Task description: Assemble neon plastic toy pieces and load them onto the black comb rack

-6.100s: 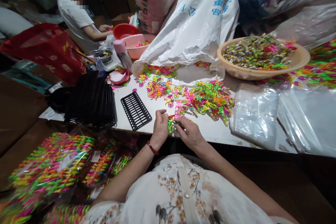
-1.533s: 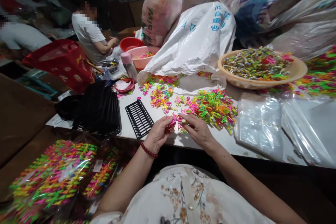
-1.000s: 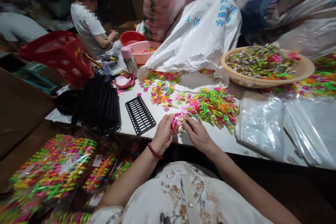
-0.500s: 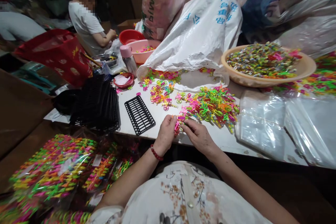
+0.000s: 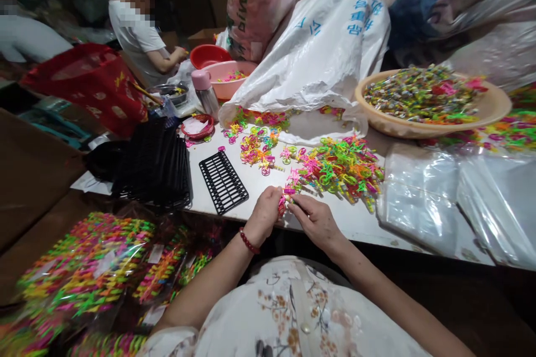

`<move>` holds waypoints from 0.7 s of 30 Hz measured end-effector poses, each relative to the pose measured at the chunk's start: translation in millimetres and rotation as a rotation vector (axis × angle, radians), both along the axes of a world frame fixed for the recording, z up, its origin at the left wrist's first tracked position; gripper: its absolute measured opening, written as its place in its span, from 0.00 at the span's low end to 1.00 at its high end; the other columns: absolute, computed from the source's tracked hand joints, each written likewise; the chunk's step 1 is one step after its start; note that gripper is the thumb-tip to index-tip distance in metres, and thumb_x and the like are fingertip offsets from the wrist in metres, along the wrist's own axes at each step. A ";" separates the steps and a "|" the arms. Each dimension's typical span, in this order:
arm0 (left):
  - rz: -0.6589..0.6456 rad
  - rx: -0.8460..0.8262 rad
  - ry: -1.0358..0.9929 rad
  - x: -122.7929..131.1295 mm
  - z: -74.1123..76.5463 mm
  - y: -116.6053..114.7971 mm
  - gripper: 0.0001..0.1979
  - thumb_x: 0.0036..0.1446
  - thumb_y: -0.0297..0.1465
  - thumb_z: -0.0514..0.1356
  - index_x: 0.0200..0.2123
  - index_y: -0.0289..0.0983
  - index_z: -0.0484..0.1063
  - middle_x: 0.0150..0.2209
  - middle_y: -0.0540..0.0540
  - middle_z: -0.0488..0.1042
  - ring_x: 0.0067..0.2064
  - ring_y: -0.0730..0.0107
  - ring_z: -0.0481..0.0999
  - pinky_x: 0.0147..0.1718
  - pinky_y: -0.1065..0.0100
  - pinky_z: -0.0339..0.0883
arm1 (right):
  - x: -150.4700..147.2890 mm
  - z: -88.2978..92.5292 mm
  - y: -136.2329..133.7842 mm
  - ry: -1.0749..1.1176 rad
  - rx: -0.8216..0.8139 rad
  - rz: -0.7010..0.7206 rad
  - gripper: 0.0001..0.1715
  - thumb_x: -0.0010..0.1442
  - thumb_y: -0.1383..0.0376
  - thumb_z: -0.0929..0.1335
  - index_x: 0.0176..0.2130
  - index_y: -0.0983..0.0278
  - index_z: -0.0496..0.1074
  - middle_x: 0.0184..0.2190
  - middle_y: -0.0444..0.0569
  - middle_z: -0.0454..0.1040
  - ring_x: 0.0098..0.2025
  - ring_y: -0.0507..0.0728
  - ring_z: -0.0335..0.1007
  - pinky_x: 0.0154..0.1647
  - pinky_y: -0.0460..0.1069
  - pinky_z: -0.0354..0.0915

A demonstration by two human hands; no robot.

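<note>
My left hand (image 5: 266, 213) and my right hand (image 5: 315, 218) meet at the near edge of the white table (image 5: 268, 181). Both pinch a small pink plastic piece (image 5: 283, 202) between their fingertips. Just beyond them lies a heap of neon plastic pieces (image 5: 337, 164) in pink, green, orange and yellow. A smaller scatter of the same pieces (image 5: 256, 149) lies further left. A black plastic grid tray (image 5: 223, 181) lies flat left of my left hand.
A stack of black grid trays (image 5: 153, 164) sits at the table's left end. A tan basin (image 5: 494, 109) heaped with coloured pieces stands far right, by clear plastic bags (image 5: 452, 195). A white sack (image 5: 318, 50) lies behind. Bagged neon pieces (image 5: 84, 273) lie lower left. A seated person (image 5: 136, 39) works far left.
My hands stay together at the table edge, fingers working the small pink piece. The view has shifted slightly; the heap and trays have not moved.
</note>
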State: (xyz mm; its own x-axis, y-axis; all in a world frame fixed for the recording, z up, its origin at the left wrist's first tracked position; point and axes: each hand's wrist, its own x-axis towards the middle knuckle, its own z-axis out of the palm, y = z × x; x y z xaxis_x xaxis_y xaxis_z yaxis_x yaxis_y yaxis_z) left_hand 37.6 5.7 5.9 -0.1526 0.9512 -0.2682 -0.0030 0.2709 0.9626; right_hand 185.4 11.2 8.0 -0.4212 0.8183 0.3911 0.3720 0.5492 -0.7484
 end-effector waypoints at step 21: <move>0.069 0.198 0.484 -22.9 -5.9 39.9 0.09 0.64 0.38 0.53 0.38 0.39 0.67 0.32 0.49 0.69 0.33 0.68 0.69 0.37 0.66 0.63 | 61.5 21.2 47.6 -0.301 0.366 -0.403 0.12 0.66 0.62 0.65 0.45 0.65 0.75 0.42 0.59 0.76 0.46 0.65 0.71 0.50 0.60 0.67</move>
State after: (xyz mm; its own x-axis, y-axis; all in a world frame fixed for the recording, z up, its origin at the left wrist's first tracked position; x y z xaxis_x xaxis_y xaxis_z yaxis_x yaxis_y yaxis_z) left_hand 14.7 45.5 0.1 -0.2783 0.9600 0.0319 0.4431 0.0989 0.8910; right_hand 246.9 58.8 29.2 -0.2419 0.7715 0.5884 0.7689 0.5223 -0.3688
